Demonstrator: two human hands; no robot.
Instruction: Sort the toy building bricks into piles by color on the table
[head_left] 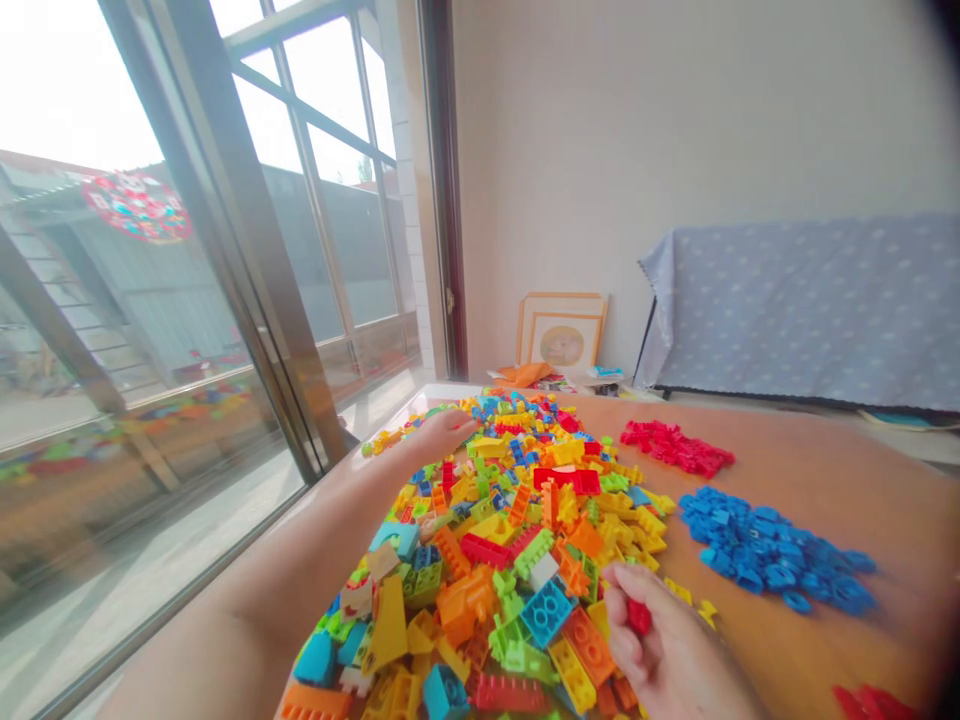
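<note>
My right hand [675, 645] is at the near right edge of a big mixed heap of plastic toy bricks [495, 550], its fingers curled around a small red brick [638, 617]. Most of that brick is covered by the fingers. Stretched out toward the far left side of the heap, my left hand [448, 428] lies over small bricks there. It is blurred, and I cannot make out whether its fingers grip anything. A blue brick with round studs [547, 611] and an orange brick [587, 645] lie just left of my right hand.
On the brown tabletop [795, 440], right of the heap, lie a pile of red pieces [677, 446], a pile of blue pieces [776, 550] and more red pieces [874, 703] at the near corner. Glass windows [180, 300] stand left; framed pictures [562, 335] lean on the wall.
</note>
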